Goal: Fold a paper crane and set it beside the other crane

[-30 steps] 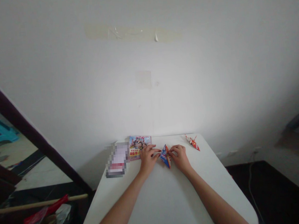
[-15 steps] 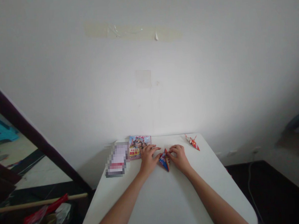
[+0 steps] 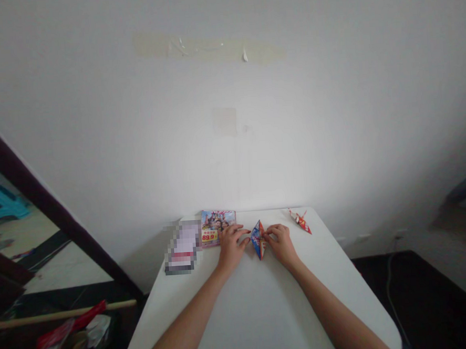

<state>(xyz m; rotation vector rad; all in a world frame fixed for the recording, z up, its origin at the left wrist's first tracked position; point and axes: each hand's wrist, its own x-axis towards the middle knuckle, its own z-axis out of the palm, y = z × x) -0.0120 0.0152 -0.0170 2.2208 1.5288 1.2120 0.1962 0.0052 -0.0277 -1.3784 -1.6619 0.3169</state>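
Note:
A folded paper piece (image 3: pixel 256 240), diamond-shaped with a blue face and red-orange and cream parts, stands between my hands over the white table (image 3: pixel 261 309). My right hand (image 3: pixel 280 242) pinches its right side between thumb and fingertips. On its other side my left hand (image 3: pixel 231 246) has its fingers apart, the thumb and fingertips at the paper's left edge; whether they touch it I cannot tell. A red-and-white origami crane (image 3: pixel 301 222) lies at the far right of the table.
Behind my left hand lies a printed flyer (image 3: pixel 210 226) marked 89.9. Left of it is a blurred-out phone-like object (image 3: pixel 183 246). A wall (image 3: pixel 312 112) borders the table's far edge. On the left stand a dark-framed mirror (image 3: pixel 57 203) and a bin with rubbish (image 3: pixel 83 344).
The folded paper tipped down toward me half a second ago and is now raised upright again, turned slightly. Both hands stay almost in place.

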